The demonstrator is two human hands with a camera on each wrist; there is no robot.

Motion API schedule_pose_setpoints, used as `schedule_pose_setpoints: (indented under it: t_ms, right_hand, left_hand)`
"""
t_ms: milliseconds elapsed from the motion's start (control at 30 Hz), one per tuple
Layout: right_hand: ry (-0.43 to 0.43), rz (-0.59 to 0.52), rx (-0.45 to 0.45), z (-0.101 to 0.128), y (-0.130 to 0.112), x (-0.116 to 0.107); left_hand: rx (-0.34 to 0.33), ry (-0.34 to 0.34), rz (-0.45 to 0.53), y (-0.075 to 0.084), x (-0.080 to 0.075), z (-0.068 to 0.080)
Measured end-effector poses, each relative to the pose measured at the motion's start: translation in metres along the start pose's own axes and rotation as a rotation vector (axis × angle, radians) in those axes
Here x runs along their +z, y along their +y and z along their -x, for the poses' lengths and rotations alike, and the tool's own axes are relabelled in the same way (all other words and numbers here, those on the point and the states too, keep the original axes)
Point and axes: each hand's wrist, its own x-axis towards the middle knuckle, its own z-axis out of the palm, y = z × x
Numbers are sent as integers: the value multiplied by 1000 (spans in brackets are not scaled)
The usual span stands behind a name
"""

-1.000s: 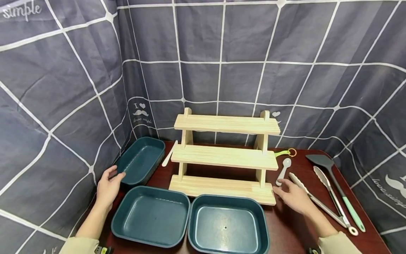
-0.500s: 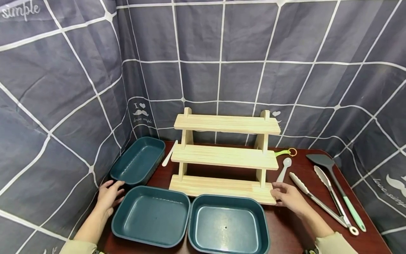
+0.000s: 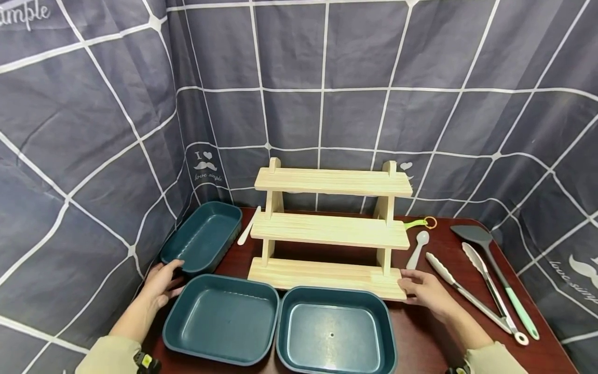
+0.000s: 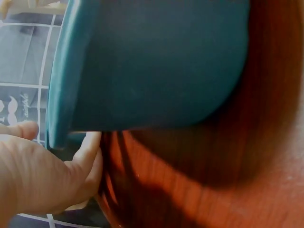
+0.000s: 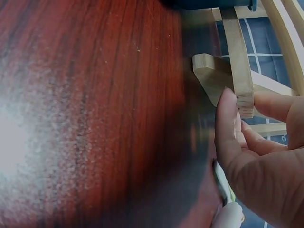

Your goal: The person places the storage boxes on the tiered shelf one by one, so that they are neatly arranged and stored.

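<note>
3 dark teal trays sit on the red-brown table (image 3: pixel 420 337). The left hand (image 3: pixel 160 283) rests by the near end of the far-left tray (image 3: pixel 202 236), thumb over its rim and fingers at its outer wall, as the left wrist view shows; the fingers are loosely bent, not closed round it. Just right of this hand lies the middle tray (image 3: pixel 221 318), and beyond that the third tray (image 3: pixel 334 332), the 2 touching side by side. The right hand (image 3: pixel 426 292) has its fingertips against the right end of the bottom board of the 3-tier wooden rack (image 3: pixel 331 228), thumb and fingers nearly straight, pressing rather than gripping. Just behind this hand lies a white spoon (image 3: pixel 417 249); to its right are metal tongs (image 3: pixel 476 291) and a grey spatula (image 3: pixel 495 270) with a green handle.
</note>
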Motion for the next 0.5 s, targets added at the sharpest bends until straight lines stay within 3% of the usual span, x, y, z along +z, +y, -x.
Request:
schedule_pose_setpoints:
  t_ms: [500]
  right_hand:
    - [-31,-39,40,-2,3,-2]
  left_hand:
    - [-11,-19,85,0,3,-11]
